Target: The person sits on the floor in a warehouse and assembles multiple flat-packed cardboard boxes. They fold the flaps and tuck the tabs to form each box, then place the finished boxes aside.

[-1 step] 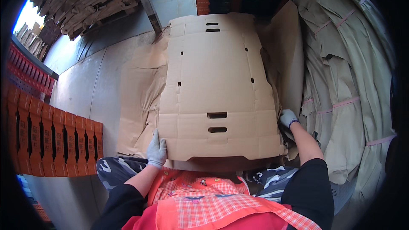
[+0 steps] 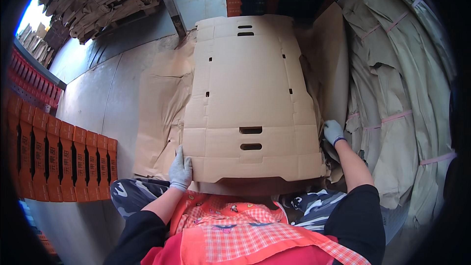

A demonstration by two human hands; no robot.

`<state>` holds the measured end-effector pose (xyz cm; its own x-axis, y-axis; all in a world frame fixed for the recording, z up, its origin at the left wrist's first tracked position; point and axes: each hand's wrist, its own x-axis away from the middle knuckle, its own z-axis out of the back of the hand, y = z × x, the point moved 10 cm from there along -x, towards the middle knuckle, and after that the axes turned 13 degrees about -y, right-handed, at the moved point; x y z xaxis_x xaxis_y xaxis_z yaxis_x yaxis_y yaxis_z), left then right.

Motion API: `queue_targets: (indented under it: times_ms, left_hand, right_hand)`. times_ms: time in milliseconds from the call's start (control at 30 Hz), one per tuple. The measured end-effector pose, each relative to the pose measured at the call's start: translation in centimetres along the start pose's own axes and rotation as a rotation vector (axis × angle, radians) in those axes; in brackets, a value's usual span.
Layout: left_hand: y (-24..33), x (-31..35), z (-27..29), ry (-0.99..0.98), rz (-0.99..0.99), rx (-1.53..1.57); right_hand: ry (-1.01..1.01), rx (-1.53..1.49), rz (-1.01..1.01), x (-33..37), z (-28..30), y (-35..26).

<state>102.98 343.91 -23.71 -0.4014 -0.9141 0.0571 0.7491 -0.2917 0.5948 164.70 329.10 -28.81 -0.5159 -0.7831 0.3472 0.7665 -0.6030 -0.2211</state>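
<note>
A flat tan cardboard box blank (image 2: 250, 78) with slotted handle holes lies before me, its near edge close to my lap. My left hand (image 2: 180, 169), in a pale grey work glove, rests at its near left edge, fingers stretched out along the side. Off the blank's right edge is my right hand (image 2: 333, 131), also gloved, with its fingers curled. What those fingers hold, if anything, is hidden. Creased brown wrapping paper (image 2: 159, 113) spreads out from under the blank's left side.
Orange folded cartons (image 2: 66, 154) stand in a row at left. Paper-wrapped bundles tied with pink straps (image 2: 397, 118) rise on the right, beside an upright brown sheet (image 2: 333, 59). A metal post (image 2: 169, 5) and stacked cardboard (image 2: 113, 2) are at the far left.
My right hand has moved slightly away from me along the blank's right side. The left hand stays at the near left edge. The whole view has shifted a little.
</note>
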Motion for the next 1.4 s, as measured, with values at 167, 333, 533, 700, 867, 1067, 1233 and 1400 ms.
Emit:
queue_targets:
  times_ms: [167,333,533,700,867,1067,1233,1400]
  left_hand:
    - [-0.7,-0.9,-0.6,-0.050,0.073,-0.001]
    - [-0.3,-0.6,-0.2,-0.007,0.053,-0.003]
    - [0.1,-0.3,-0.1,-0.007,-0.008,0.080]
    - [0.3,0.3,0.1,-0.029,0.013,0.146]
    - [0.6,0.5,-0.1,-0.089,0.070,0.222]
    - [0.9,0.6,0.5,-0.060,0.088,0.205]
    - [0.6,0.7,0.1,-0.103,0.112,0.210]
    - [1.1,0.4,0.4,-0.055,0.057,0.137]
  right_hand:
    - [0.407,-0.043,0.192,6.8,9.5,-6.6]
    - [0.547,-0.124,-0.049,6.6,13.8,-5.2]
    - [0.444,-0.082,-0.286,-3.5,17.3,-3.5]
    - [0.421,-0.019,-0.442,-10.7,16.6,-1.1]
    - [0.192,0.133,-0.229,-17.6,12.4,-1.4]
    - [-0.163,-0.084,-0.029,-25.0,-0.5,-0.6]
    - [-0.225,-0.345,-0.103,-27.0,-5.8,3.0]
    - [-0.253,-0.448,0.084,-19.8,-2.3,0.7]
